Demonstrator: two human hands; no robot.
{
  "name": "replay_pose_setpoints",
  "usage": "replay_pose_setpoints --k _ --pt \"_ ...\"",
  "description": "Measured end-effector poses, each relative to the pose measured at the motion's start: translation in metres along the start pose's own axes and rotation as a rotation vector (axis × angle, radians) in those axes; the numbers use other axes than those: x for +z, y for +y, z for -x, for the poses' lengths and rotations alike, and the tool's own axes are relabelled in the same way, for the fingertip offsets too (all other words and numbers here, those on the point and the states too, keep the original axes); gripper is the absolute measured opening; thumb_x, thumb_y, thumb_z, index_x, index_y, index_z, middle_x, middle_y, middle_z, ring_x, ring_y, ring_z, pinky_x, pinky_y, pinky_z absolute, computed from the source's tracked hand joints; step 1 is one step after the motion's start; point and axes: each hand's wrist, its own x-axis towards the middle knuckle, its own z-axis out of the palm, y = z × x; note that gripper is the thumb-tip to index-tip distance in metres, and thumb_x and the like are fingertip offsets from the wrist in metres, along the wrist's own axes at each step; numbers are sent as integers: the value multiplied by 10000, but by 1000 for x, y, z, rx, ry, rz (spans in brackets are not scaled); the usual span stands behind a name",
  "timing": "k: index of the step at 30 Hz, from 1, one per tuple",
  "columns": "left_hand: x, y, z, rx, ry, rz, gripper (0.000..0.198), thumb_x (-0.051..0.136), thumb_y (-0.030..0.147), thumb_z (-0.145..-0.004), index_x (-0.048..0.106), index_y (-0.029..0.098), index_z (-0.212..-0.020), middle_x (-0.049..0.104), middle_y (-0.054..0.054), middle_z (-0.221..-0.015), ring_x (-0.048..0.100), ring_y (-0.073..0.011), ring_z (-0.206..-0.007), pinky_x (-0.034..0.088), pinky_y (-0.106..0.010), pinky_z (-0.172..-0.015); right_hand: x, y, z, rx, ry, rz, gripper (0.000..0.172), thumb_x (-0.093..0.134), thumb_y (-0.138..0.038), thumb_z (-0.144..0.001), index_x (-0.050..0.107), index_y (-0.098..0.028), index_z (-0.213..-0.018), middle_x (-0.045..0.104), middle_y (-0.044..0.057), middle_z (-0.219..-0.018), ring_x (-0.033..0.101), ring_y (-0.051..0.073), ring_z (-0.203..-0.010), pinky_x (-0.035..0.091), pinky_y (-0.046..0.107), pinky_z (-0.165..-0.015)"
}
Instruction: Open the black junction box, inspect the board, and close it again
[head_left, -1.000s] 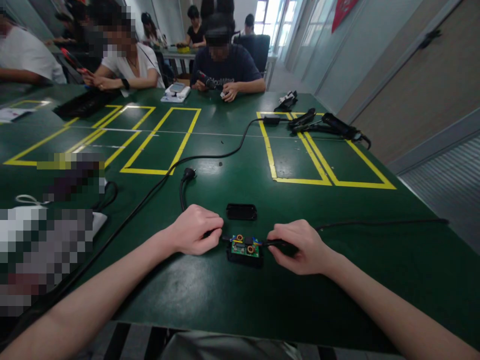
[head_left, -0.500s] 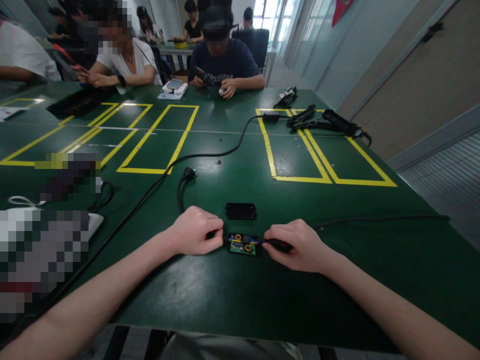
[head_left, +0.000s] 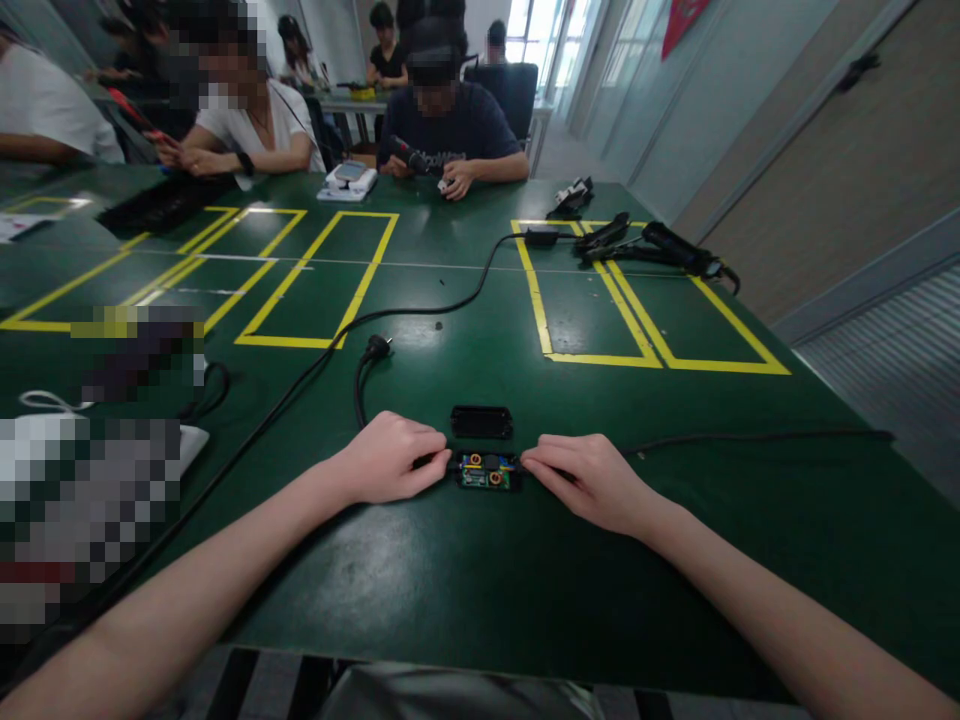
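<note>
A small green circuit board (head_left: 484,470) with copper coils lies in a black case half on the green table (head_left: 465,590). My left hand (head_left: 386,459) is closed, pinching the black cable at the board's left end. My right hand (head_left: 592,478) is closed on the cable at the board's right end, which runs off to the right (head_left: 750,437). A black case lid (head_left: 482,421) lies just behind the board. The left cable loops back to a plug (head_left: 375,348).
Yellow tape rectangles (head_left: 600,300) mark the table. A long black cord (head_left: 420,310) runs to an adapter (head_left: 541,237). Black tools (head_left: 667,247) lie far right. Blurred items (head_left: 82,480) sit at left. Several people work at the far edge.
Both hands have moved the board and its case away from me, closer to the black lid, and set it lower and flatter on the table.
</note>
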Motion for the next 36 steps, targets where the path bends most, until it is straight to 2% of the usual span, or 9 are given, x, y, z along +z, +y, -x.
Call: replay_pose_setpoints --k 7,19,27,36 --pt "6 -1 -1 -8 56 -93 511 332 344 -1139 558 184 -711 614 -7 -631 568 -142 -570 337 -273 -571 0 -2 -1 5 -3 0 358 441 -241 -1100 714 -177 -878 665 35 -762 617 136 -654 415 262 -579" --pt "11 0 -2 -24 74 -88 521 357 356 -1134 577 184 -693 599 -4 -620 564 -141 -579 368 -274 -567 1 -4 -3 71 13 -141 314 467 -254 -1086 696 -196 -879 688 64 -802 628 192 -757 490 309 -645" --pt "10 1 -2 -30 42 -145 507 368 338 -1125 603 181 -704 618 -11 -632 577 -143 -584 375 -278 -560 0 -6 -5 67 26 -95 225 570 -207 -1033 674 -206 -833 718 56 -857 635 193 -787 450 341 -707" --pt "12 2 -5 -11 46 -207 507 363 336 -1130 613 178 -718 635 -24 -629 603 -152 -594 395 -261 -585 0 -7 -6 109 18 -93 236 574 -220 -1015 650 -202 -792 714 47 -841 619 187 -789 421 357 -718"
